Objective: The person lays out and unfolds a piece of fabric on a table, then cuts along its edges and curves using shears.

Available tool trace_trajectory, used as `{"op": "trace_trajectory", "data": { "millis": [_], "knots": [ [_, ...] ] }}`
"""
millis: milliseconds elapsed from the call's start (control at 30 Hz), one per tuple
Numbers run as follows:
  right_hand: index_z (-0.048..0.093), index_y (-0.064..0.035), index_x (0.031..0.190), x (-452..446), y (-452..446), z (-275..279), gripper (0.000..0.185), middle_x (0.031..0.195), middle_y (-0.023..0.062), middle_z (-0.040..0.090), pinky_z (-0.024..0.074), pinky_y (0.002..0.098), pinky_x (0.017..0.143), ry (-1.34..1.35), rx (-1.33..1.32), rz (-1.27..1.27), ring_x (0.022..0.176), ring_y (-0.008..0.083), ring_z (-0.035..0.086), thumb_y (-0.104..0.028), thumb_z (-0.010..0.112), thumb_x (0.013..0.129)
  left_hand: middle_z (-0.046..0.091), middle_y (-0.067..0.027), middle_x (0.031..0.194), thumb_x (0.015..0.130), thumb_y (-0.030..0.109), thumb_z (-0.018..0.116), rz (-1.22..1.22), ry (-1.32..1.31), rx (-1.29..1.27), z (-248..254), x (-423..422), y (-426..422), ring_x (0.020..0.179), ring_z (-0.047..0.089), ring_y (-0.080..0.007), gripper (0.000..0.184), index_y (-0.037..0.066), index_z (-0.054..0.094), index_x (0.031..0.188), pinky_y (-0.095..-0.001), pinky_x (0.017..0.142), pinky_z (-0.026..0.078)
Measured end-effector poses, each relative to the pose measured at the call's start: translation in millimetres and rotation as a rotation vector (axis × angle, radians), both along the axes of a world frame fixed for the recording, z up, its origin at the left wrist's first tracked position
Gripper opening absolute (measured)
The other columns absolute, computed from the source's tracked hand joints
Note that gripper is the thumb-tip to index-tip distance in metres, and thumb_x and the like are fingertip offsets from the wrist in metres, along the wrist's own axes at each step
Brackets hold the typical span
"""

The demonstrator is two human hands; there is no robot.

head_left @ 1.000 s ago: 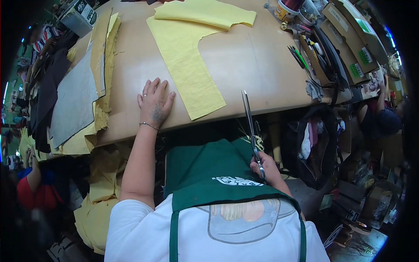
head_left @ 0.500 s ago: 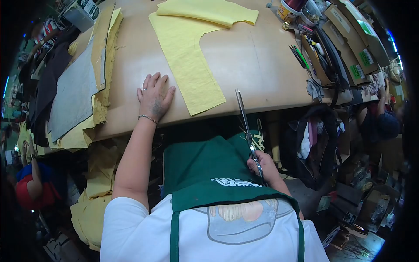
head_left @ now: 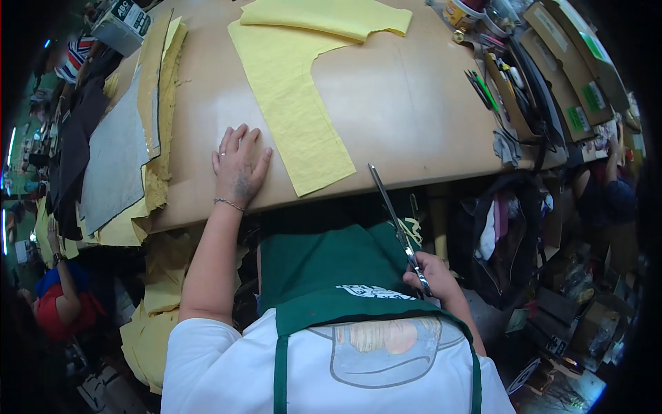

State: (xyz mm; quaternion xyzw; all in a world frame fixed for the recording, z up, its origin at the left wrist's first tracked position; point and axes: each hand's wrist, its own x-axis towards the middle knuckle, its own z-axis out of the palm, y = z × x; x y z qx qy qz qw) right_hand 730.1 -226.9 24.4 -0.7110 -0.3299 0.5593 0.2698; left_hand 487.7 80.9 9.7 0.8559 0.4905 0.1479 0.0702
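Observation:
My left hand (head_left: 241,168) lies palm down on the table (head_left: 407,103) near its front edge, fingers spread, nothing in it. Just right of it is a yellow cut piece (head_left: 293,110), flat on the table, its far part folded over. My right hand (head_left: 432,276) is closed on the handles of long metal scissors (head_left: 396,222), below the table's edge and over my green apron. The blades point up and to the left, their tips close to the table's front edge and apart from the yellow piece.
Stacked yellow and grey sheets (head_left: 117,159) cover the table's left side. Tools in a cardboard box (head_left: 507,90) and a tub (head_left: 460,12) stand at the right. A black bag (head_left: 500,238) hangs below. Other people sit at far left (head_left: 65,297) and far right (head_left: 610,186).
The scissors' tips sit slightly lower and more to the left than a second ago, and my right hand has shifted a little rightward. My left hand rests in nearly the same place.

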Motion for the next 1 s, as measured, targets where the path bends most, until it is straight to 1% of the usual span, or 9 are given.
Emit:
{"op": "trace_trajectory", "data": {
  "millis": [33,233,367,433,533,633,833,933,1000],
  "knots": [
    [0.053,-0.0002,0.073,4.2,3.4,1.7,0.045,0.065,0.0090,0.055,0.0421,0.0291,0.056,-0.006,-0.028,0.037,0.060,0.0153,0.052,-0.038,0.075,0.061,0.038,-0.0076,0.126,0.079,0.037,0.053,-0.006,-0.007,-0.005,-0.7,-0.5,0.3,0.124,0.027,-0.0286,0.042,0.015,0.048,0.115,-0.0586,0.093,0.020],
    [0.053,0.0004,0.078,24.9,28.7,11.1,0.051,0.069,0.0123,0.056,0.0432,0.0316,0.058,-0.027,-0.031,0.219,0.064,0.0206,0.055,-0.042,0.074,0.060,0.039,-0.0061,0.126,0.077,0.035,0.055,0.010,0.005,-0.027,2.7,1.0,0.8,0.124,0.027,-0.0277,0.043,0.014,0.048,0.115,-0.0571,0.093,0.020],
    [0.052,-0.0005,0.079,33.3,39.6,13.4,0.061,0.065,0.0052,0.050,0.0396,0.0279,0.054,0.006,-0.002,0.252,0.060,0.0140,0.048,-0.056,0.068,0.060,0.042,-0.0082,0.124,0.077,0.028,0.057,0.007,0.004,0.007,6.8,3.1,0.4,0.121,0.032,-0.0284,0.044,0.011,0.048,0.116,-0.0459,0.096,0.023],
    [0.053,-0.0003,0.078,35.7,44.6,16.5,0.052,0.068,0.0104,0.054,0.0420,0.0305,0.057,-0.001,-0.029,0.265,0.063,0.0191,0.053,-0.046,0.071,0.061,0.043,-0.0088,0.124,0.077,0.028,0.057,0.021,0.002,0.011,7.6,3.5,-0.4,0.121,0.033,-0.0285,0.044,0.009,0.048,0.116,-0.0441,0.096,0.024],
    [0.054,0.0003,0.079,36.1,47.1,22.3,0.044,0.069,0.0123,0.056,0.0432,0.0310,0.059,-0.015,-0.039,0.265,0.064,0.0202,0.055,-0.037,0.072,0.064,0.040,-0.0054,0.126,0.076,0.034,0.058,0.027,-0.076,-0.011,-1.1,-1.7,2.9,0.123,0.029,-0.0253,0.047,0.012,0.048,0.116,-0.0547,0.094,0.021],
    [0.054,0.0010,0.079,36.3,40.2,24.1,0.043,0.069,0.0115,0.056,0.0432,0.0303,0.059,0.003,-0.072,0.222,0.064,0.0185,0.054,-0.036,0.072,0.065,0.041,-0.0052,0.126,0.075,0.034,0.059,-0.066,-0.227,0.037,-6.4,-7.1,4.2,0.123,0.029,-0.0257,0.048,0.012,0.048,0.116,-0.0539,0.095,0.022],
    [0.054,0.0013,0.078,32.5,9.4,22.4,0.046,0.067,0.0101,0.056,0.0432,0.0294,0.058,0.026,-0.042,0.167,0.063,0.0163,0.053,-0.040,0.071,0.066,0.034,-0.0057,0.132,0.072,0.040,0.062,-0.360,0.057,0.044,25.4,21.1,-52.7,0.126,0.026,-0.0257,0.061,0.013,0.041,0.123,-0.0548,0.096,0.023],
    [0.054,0.0008,0.076,25.8,-3.4,22.6,0.048,0.066,0.0096,0.055,0.0430,0.0289,0.057,0.011,-0.020,0.182,0.063,0.0157,0.053,-0.043,0.070,0.067,0.031,-0.0057,0.135,0.066,0.038,0.067,-0.407,0.065,-0.059,8.9,36.1,-68.4,0.126,0.026,-0.0256,0.069,0.012,0.040,0.124,-0.0562,0.095,0.025],
    [0.054,0.0005,0.075,19.8,-8.4,24.1,0.048,0.066,0.0095,0.055,0.0428,0.0287,0.057,-0.016,-0.037,0.210,0.063,0.0153,0.053,-0.045,0.069,0.067,0.035,-0.0042,0.132,0.070,0.032,0.065,-0.409,0.082,-0.015,11.7,36.9,-70.7,0.125,0.029,-0.0224,0.060,0.013,0.043,0.122,-0.0562,0.093,0.028]
  ]
}}
